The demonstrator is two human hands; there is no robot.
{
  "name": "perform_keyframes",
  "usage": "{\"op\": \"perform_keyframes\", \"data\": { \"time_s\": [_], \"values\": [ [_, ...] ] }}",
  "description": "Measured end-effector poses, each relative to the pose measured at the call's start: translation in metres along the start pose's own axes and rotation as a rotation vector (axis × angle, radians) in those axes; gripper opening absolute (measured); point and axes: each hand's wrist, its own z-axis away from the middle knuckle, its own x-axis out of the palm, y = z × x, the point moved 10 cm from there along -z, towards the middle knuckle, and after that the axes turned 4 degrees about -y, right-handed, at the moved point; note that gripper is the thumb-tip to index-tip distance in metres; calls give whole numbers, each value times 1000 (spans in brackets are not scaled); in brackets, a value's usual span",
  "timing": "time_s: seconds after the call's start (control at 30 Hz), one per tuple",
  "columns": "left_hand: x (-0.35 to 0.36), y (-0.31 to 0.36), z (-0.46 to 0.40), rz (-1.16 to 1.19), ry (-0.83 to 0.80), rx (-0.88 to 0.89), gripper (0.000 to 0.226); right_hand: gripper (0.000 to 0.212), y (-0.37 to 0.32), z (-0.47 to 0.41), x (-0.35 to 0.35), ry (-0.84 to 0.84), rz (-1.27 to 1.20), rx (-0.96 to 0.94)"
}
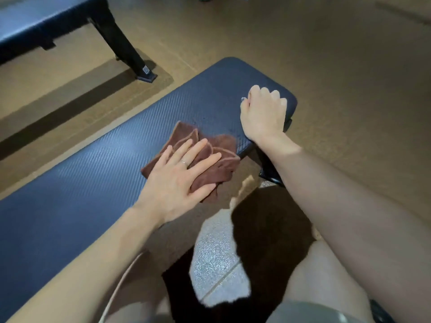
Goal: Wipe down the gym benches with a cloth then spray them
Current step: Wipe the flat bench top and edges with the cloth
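A dark blue padded gym bench [93, 164] runs diagonally from the lower left to the upper right. A crumpled brown cloth [219, 155] lies on its near edge. My left hand [177, 176] presses flat on the cloth with straight, spread fingers. My right hand [263, 113] sits at the bench's far right end, its fingers curled over the pad's edge and gripping it. No spray bottle is in view.
A second dark bench [30, 24] on a black metal leg [123, 45] stands at the upper left on a floor mat. Brown gym floor surrounds both benches. My knees and a pale tiled patch [214, 257] fill the bottom of the view.
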Motion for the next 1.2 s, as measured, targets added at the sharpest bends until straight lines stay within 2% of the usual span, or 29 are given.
{"op": "perform_keyframes", "data": {
  "time_s": [0.17, 0.3, 0.63, 0.77, 0.9, 0.97, 1.1, 1.2],
  "values": [
    [13, -33, 85, 41, -68, -109, 63, 29, 4, 3, -2, -13, -49, -16],
    [10, -30, 66, 25, -75, -138, 61, 29, 0, 0, -1, -2, -33, -2],
    [-13, 7, -50, -4, 0, 58, 57, 24, 9, 0, 3, 99, -75, -10],
    [-10, -1, -25, 16, -21, 117, 56, 18, 12, -2, 4, 92, -101, 8],
    [-1, -34, 32, 37, -43, 113, 56, 17, 10, 7, -2, 231, -83, 1],
    [1, -45, 43, 30, -54, 145, 58, 17, 9, 8, 0, 220, -79, -13],
    [-3, -48, 7, 7, -45, 220, 62, 14, 9, 6, 2, 177, -16, 42],
    [-13, -49, -46, 4, -10, 287, 59, 12, 7, 6, 1, 238, 16, 54]
  ]
}}
